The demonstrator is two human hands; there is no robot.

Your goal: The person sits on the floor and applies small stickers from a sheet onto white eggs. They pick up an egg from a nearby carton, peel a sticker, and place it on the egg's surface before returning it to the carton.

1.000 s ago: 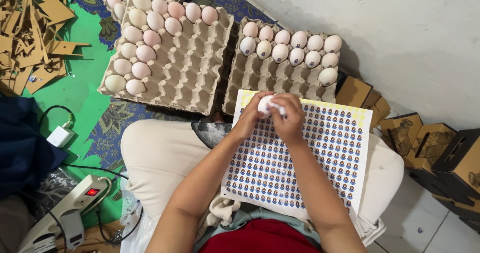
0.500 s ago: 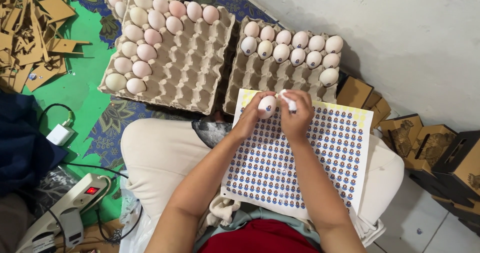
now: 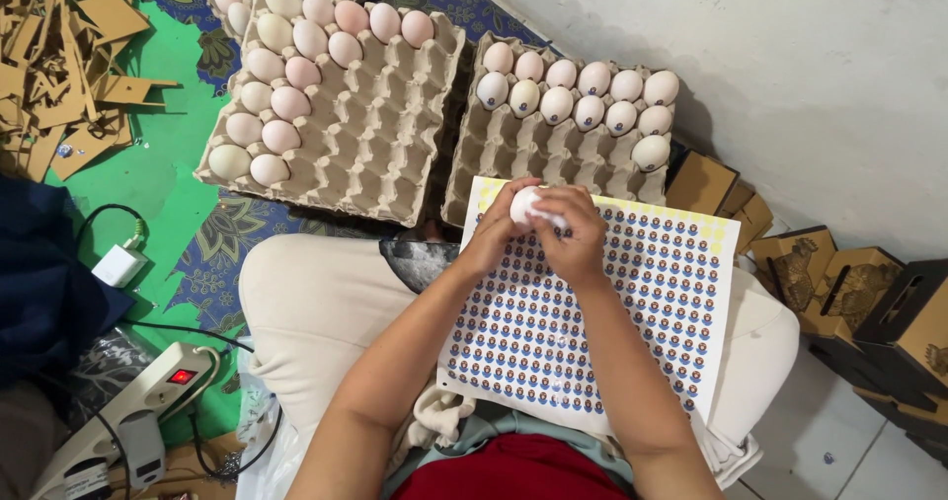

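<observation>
Far left: a heap of brown cardboard scraps [image 3: 59,56] on the green floor mat [image 3: 163,179]. Below that, a small white plug block [image 3: 118,265] with a black cord, then a long white power strip [image 3: 118,411] with a red light.

Next, a grey paper egg tray [image 3: 365,145] on the floor, pale and pink eggs [image 3: 286,100] along its left and top rows, the rest of the cups bare. Right beside it, a second grey paper egg tray [image 3: 523,154] with two rows of whitish eggs [image 3: 583,90] at the far end.

In the middle, on the lap in cream trousers [image 3: 316,303]: a big white sheet of small blue round stickers [image 3: 642,312]. Above the sheet's top edge, left hand [image 3: 499,229] curled around one small white egg [image 3: 525,204], fingers wrapped on its left side. Right hand [image 3: 578,233] closed over the same egg from the right, fingertips pressed on its top. Egg held up between both hands, just in front of the second tray.

Far right: brown and black cardboard boxes [image 3: 839,283] by the white wall [image 3: 790,66].
</observation>
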